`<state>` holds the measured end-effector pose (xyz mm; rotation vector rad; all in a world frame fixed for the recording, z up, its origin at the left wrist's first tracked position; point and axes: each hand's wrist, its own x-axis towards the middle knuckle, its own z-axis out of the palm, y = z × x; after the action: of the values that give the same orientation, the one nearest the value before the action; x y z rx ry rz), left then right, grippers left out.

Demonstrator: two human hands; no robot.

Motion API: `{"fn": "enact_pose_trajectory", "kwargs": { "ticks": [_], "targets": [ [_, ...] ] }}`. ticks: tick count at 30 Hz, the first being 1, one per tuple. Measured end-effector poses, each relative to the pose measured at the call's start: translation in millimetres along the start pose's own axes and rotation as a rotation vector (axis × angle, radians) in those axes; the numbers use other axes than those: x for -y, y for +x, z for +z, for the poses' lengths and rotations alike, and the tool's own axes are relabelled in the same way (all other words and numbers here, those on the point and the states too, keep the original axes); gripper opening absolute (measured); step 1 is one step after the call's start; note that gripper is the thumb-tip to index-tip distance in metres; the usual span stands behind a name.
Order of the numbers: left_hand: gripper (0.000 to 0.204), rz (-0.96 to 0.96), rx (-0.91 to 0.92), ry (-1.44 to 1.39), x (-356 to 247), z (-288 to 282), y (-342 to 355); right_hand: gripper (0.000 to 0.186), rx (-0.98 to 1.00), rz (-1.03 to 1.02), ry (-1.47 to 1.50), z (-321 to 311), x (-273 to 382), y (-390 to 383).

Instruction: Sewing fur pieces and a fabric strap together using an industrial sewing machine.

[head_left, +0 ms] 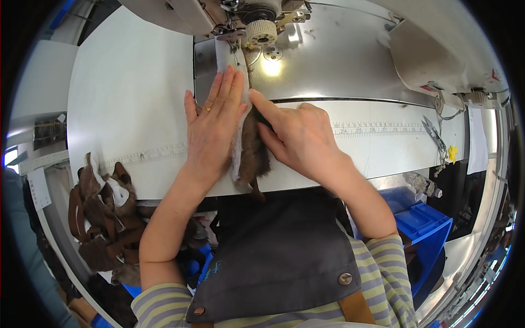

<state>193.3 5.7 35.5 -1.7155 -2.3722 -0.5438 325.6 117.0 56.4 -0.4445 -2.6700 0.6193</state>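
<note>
Your apron (pixel 273 251): nearest | fur scraps (pixel 104 252): piled | your left hand (pixel 214 123): flat, thumb apart, likely steadying fur strip (pixel 253 145), on table (pixel 134 82) up to sewing machine (pixel 261 31) | your right hand (pixel 301 136): index at strip edge, likely guiding; pinch, can't tell | scissors (pixel 436 136): far right

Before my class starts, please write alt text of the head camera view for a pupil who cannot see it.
A person's left hand presses flat on a white-backed strip of brown fur leading to a sewing machine head; the right hand touches its right edge. Scissors lie far right, and brown pieces are heaped lower left.
</note>
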Motion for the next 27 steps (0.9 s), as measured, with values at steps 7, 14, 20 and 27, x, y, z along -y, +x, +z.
{"fn": "enact_pose_trajectory", "kwargs": {
  "ticks": [7, 14, 20, 27],
  "targets": [
    [0.042, 0.019, 0.009, 0.008, 4.5, -4.0, -0.1, 0.049, 0.26, -0.156, 0.015, -23.0, -11.3, -25.6],
    [0.036, 0.013, -0.037, 0.007, 3.4, -4.0, -4.3, 0.037, 0.019, 0.104, 0.09, -35.9, -14.0, -43.2],
    [0.036, 0.024, -0.057, 0.006, 1.4, -3.4, -1.7, 0.04, -0.06, 0.063, -0.05, -2.3, -2.8, -6.1],
    [0.036, 0.024, -0.082, 0.006, 2.7, -2.6, -1.8, 0.043, 0.03, -0.052, 0.01, -1.9, -8.6, -5.2]
  ]
}}
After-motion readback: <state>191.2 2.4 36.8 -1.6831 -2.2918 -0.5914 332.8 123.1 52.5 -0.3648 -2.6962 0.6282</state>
